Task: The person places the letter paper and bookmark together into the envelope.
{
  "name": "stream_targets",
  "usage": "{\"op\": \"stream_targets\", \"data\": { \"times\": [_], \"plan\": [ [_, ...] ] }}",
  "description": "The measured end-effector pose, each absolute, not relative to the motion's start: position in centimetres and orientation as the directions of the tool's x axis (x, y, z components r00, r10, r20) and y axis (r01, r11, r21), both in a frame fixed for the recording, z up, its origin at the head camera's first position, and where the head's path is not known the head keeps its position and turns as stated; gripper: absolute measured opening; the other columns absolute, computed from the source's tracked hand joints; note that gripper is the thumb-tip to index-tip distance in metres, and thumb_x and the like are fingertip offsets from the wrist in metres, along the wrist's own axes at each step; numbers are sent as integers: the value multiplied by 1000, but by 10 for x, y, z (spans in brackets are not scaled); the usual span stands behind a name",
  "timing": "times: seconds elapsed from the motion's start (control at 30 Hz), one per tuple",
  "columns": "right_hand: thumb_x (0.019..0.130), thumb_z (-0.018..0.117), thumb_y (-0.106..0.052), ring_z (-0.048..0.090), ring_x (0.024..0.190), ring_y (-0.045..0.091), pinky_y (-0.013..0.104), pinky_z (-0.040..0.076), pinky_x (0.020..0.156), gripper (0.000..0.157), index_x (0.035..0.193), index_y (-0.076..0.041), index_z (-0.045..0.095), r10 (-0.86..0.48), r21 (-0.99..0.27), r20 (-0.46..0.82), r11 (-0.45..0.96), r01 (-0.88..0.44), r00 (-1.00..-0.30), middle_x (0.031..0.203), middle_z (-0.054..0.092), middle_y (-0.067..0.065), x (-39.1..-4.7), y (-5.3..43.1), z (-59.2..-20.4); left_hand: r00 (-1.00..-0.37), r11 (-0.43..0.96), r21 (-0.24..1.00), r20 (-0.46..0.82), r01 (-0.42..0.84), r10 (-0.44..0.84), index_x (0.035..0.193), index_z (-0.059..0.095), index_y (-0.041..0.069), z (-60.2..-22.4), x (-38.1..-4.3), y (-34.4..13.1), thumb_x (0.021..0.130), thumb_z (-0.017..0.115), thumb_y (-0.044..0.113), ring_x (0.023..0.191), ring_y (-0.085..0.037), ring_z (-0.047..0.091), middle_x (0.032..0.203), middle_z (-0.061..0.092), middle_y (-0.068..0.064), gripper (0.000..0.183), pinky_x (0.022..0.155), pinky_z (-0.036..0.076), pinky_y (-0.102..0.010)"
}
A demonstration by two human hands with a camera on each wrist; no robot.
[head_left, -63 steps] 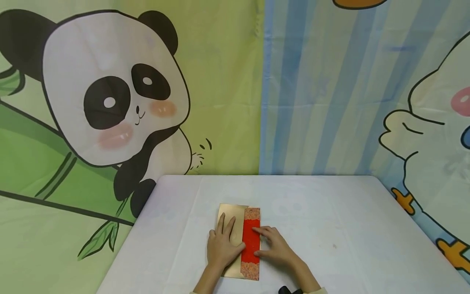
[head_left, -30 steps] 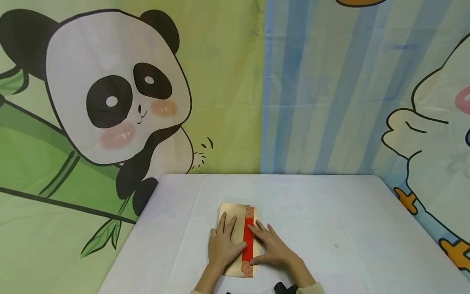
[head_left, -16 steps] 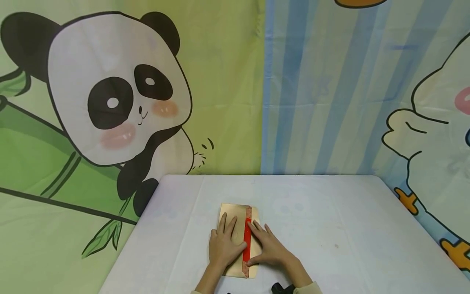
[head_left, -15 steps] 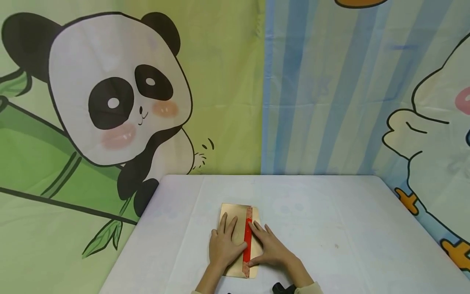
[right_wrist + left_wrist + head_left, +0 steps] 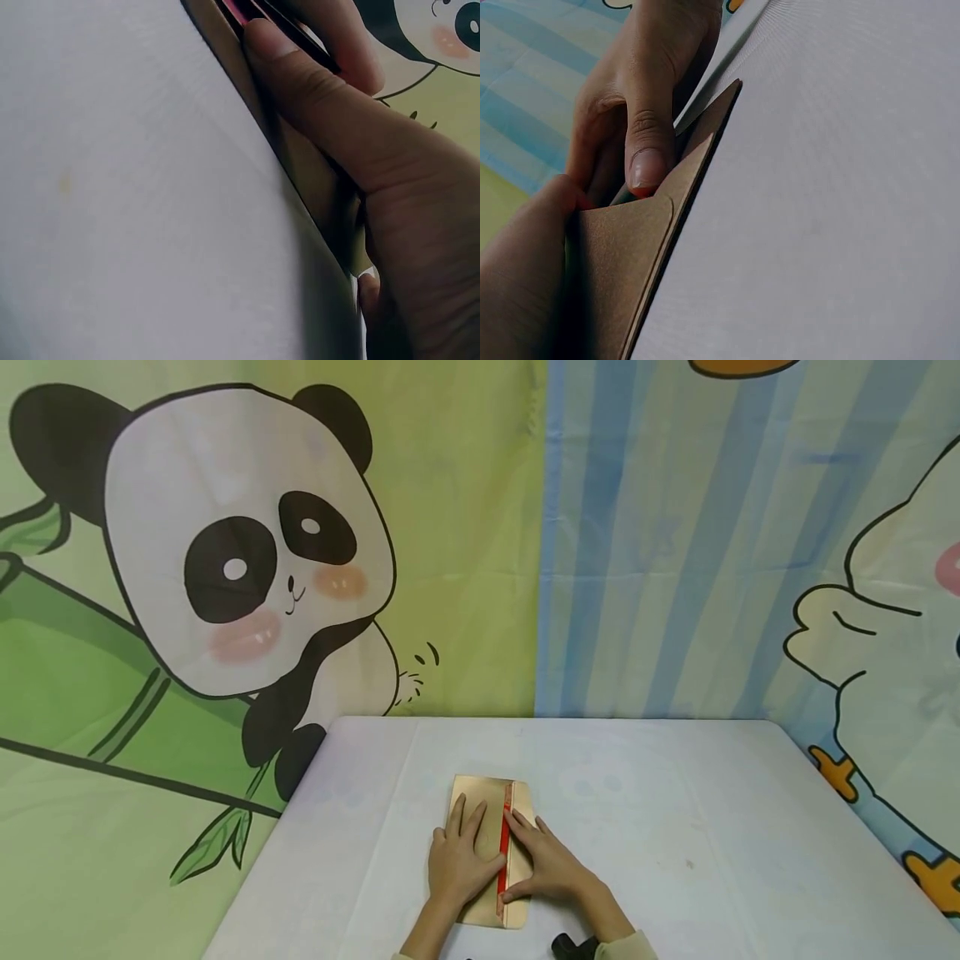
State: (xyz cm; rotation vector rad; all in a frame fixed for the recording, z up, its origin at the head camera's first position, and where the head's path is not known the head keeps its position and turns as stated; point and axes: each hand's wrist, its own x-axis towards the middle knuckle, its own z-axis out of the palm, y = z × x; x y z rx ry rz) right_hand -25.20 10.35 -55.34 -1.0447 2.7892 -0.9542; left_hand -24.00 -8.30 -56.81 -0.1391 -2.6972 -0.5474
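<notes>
A gold paper card [image 5: 480,790] lies on the table, long side toward and away from me. A narrow red strip [image 5: 502,847] with patterned ends runs along it, gold on both sides. My left hand [image 5: 459,867] rests flat on the card's left part, fingers spread, thumb tip at the strip. My right hand [image 5: 553,867] has its fingertips and thumb on the strip, spaced apart along it. In the left wrist view a rounded gold panel [image 5: 626,247] rises off the table, with the right thumb's tip at its edge. In the right wrist view the thumb [image 5: 315,86] presses by a pink-red edge.
The white table [image 5: 675,802] stretches out on all sides of the card. A black object [image 5: 573,947] sits by the right sleeve [image 5: 628,946]. Behind the table hangs a curtain with a panda [image 5: 247,543] printed on it.
The red area has narrowed from a broad band to a thin strip, and more gold shows right of it. My right hand has shifted left slightly; the left stays flat on the card.
</notes>
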Motion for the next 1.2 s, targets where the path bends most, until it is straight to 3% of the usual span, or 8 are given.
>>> {"op": "stream_targets", "data": {
  "times": [0.3, 0.87, 1.2],
  "plan": [
    [57, 70, -66, 22, 136, 21, 54, 13, 106, 117, 148, -12, 21, -612, -514, 246, 576, -636, -752, 150, 24, 9, -253, 101, -557, -917, 922, 344, 397, 177, 28, 138, 44, 33, -568, -241, -83, 61, 62, 57, 69, -19, 38, 150, 26, -2, 82, 59, 32, -27],
    [57, 67, -68, 25, 135, 20, 51, 13, 107, 112, 148, -21, 22, -579, -499, 243, 614, -612, -778, 150, 23, 7, -252, 99, -565, -923, 923, 337, 383, 186, 46, 138, 45, 30, -568, -240, -83, 64, 60, 66, 69, -20, 37, 150, 24, -4, 83, 61, 33, -29],
    [60, 67, -69, 24, 135, 20, 51, 13, 107, 110, 148, -22, 20, -577, -488, 250, 618, -616, -777, 150, 23, 7, -251, 99, -564, -923, 916, 356, 383, 185, 37, 137, 46, 29, -566, -239, -82, 62, 63, 57, 68, -20, 35, 150, 25, -5, 82, 60, 31, -28]
  ]
}}
